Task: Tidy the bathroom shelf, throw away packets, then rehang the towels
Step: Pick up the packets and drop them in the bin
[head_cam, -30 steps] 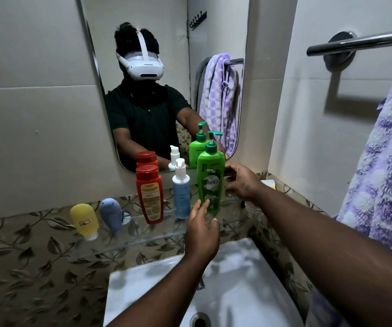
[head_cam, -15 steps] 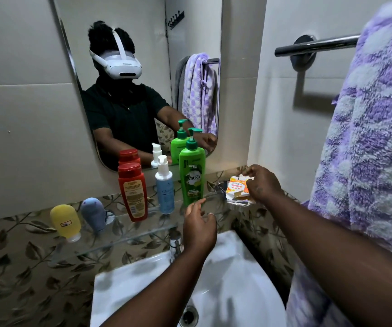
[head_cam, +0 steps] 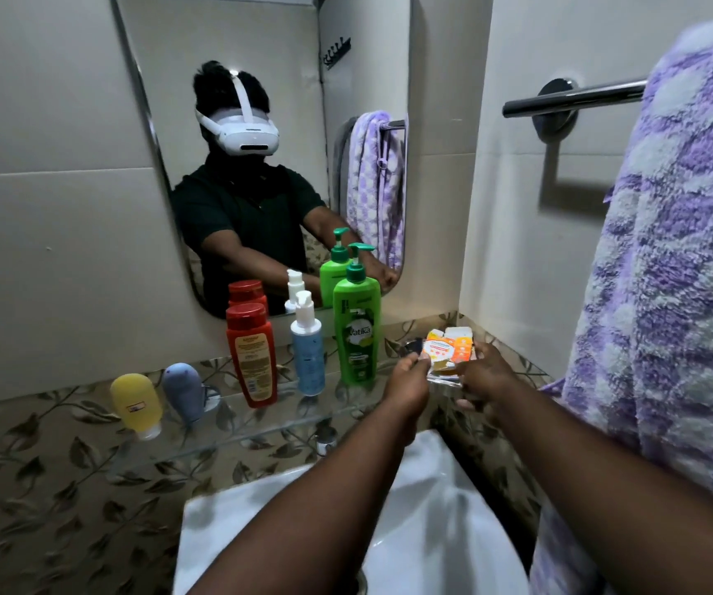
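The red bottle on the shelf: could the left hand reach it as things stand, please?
Probably yes. The red bottle stands near the front edge of the shelf, so the left hand could pass in front of the green Vatika bottle and blue pump bottle, once it releases the packets.

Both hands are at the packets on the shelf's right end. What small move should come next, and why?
Probably lift the packets clear of the glass shelf: the left hand and right hand both appear to grip them from either side, and they have yet to be thrown away.
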Demonstrator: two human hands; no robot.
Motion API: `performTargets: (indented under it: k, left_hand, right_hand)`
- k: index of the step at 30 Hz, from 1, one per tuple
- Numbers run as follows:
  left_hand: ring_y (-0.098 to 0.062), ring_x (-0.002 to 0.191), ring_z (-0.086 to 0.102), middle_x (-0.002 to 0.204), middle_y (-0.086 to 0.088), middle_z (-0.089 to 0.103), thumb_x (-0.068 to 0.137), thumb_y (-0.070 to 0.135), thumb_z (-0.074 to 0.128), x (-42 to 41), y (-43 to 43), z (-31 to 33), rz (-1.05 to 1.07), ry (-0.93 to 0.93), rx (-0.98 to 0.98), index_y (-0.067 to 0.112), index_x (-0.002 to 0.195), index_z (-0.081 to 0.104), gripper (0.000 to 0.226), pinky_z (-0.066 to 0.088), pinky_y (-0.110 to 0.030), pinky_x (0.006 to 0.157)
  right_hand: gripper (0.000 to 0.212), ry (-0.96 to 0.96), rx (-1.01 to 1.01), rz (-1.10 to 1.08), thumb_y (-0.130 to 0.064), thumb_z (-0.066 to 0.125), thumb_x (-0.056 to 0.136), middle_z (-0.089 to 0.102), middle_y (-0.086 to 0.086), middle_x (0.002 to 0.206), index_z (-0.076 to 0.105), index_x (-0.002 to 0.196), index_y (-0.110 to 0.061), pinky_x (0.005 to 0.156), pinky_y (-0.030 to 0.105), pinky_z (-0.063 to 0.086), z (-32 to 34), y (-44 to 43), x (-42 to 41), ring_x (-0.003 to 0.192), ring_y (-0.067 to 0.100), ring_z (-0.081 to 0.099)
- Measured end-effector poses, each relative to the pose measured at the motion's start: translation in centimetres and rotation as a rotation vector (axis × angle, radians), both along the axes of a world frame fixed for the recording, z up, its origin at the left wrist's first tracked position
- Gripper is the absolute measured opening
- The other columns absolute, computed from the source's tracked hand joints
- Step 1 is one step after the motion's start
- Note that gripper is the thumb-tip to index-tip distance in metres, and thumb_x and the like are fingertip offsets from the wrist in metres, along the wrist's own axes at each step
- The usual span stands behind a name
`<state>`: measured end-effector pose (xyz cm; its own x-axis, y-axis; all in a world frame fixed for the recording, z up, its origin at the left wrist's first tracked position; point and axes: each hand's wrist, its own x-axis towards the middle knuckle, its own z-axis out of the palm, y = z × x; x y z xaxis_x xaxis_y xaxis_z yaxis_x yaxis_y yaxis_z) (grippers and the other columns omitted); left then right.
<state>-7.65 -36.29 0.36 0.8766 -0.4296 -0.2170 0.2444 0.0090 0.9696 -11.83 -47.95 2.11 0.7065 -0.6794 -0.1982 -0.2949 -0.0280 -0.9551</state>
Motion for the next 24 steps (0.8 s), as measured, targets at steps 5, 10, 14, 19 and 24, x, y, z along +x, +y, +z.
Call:
performTargets:
  k: [5, 10, 14, 19, 24]
  left_hand:
    - [-0.011, 0.083, 0.06, 0.111, -0.005, 0.07, 0.102, 0.025, 0.056, -1.7, 0.5, 0.7, 0.018, -0.056, 0.043, 0.024, 0.101, 0.064, 0.008, 0.046, -0.027, 0.075]
    - [-0.025, 0.115, 0.068, 0.125, -0.008, 0.072, 0.102, 0.023, 0.057, -3.1, 1.3, 0.9, 0.008, -0.09, 0.041, 0.017, 0.128, 0.064, 0.028, 0.053, -0.044, 0.105]
    - [-0.024, 0.117, 0.068, 0.127, -0.008, 0.072, 0.101, 0.013, 0.058, -4.4, 2.2, 0.9, 0.05, -0.116, -0.047, 0.013, 0.131, 0.062, 0.03, 0.052, -0.04, 0.103]
    - [-0.012, 0.114, 0.067, 0.129, 0.002, 0.07, 0.1, 0.016, 0.061, -6.4, 5.0, 1.0, 0.081, -0.157, -0.108, 0.021, 0.137, 0.059, 0.037, 0.055, -0.031, 0.094]
    - [-0.027, 0.12, 0.066, 0.133, -0.004, 0.069, 0.099, 0.012, 0.06, -8.1, 10.0, 1.0, 0.097, -0.198, -0.144, 0.018, 0.142, 0.056, 0.044, 0.053, -0.021, 0.079]
  right_hand:
    - [0.032, -0.115, 0.128, -0.17, -0.004, 0.051, 0.098, 0.067, 0.011, 0.118, 0.064, 0.122, -0.019, 0.063, 0.039, 0.061, -1.3, 0.8, 0.1, 0.098, 0.032, 0.068]
    - [0.017, -0.067, -0.053, -0.221, -0.013, 0.054, 0.097, 0.073, 0.019, 0.108, 0.071, 0.097, -0.015, 0.088, 0.058, 0.059, -2.1, 1.8, -0.4, 0.094, 0.041, 0.07]
    - [0.026, -0.11, -0.127, -0.214, -0.017, 0.057, 0.096, 0.074, 0.012, 0.115, 0.072, 0.117, -0.019, 0.092, 0.052, 0.059, -1.3, 3.3, -1.7, 0.097, 0.037, 0.071]
    - [0.031, -0.195, -0.191, -0.21, -0.019, 0.06, 0.095, 0.072, 0.007, 0.126, 0.07, 0.124, -0.021, 0.095, 0.045, 0.056, -0.2, 6.4, -4.0, 0.103, 0.032, 0.069]
    - [0.033, -0.28, -0.17, -0.241, -0.018, 0.061, 0.092, 0.073, 0.005, 0.12, 0.07, 0.123, -0.023, 0.089, 0.045, 0.058, 0.1, 12.3, -6.2, 0.095, 0.028, 0.068]
